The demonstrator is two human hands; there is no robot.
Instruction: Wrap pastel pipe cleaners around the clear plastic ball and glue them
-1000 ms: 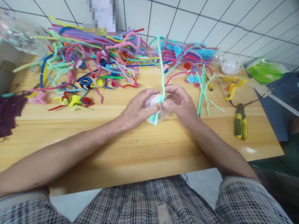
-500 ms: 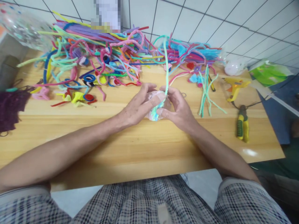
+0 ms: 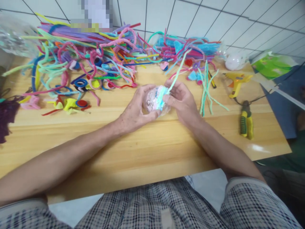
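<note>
Between my two hands is a clear ball (image 3: 150,101) with shiny flecks inside, wrapped round its middle with pink, blue and mint-green pipe cleaners. My left hand (image 3: 138,109) curls round the ball's left side, thumb along the bottom. On the other side my right hand (image 3: 182,100) grips the ball's right edge, its thumb pressed on the wrapped band. A mint-green pipe cleaner (image 3: 177,73) rises from the band by my right fingers, its free end slanting up and right. The fingertips behind the ball are partly hidden.
Tangled pipe cleaners (image 3: 90,58) heap along the table's back. Loose mint-green pipe cleaners (image 3: 204,90) lie right of my hands. Farther right are a yellow glue gun (image 3: 235,83), yellow-green pliers (image 3: 246,122) and a clear balloon-like ball (image 3: 234,62). Purple material (image 3: 8,117) lies at the left edge.
The ball has turned in my hands, so more of its clear left side shows. My left thumb has moved down, and the free pipe cleaner now leans right instead of standing straight up.
</note>
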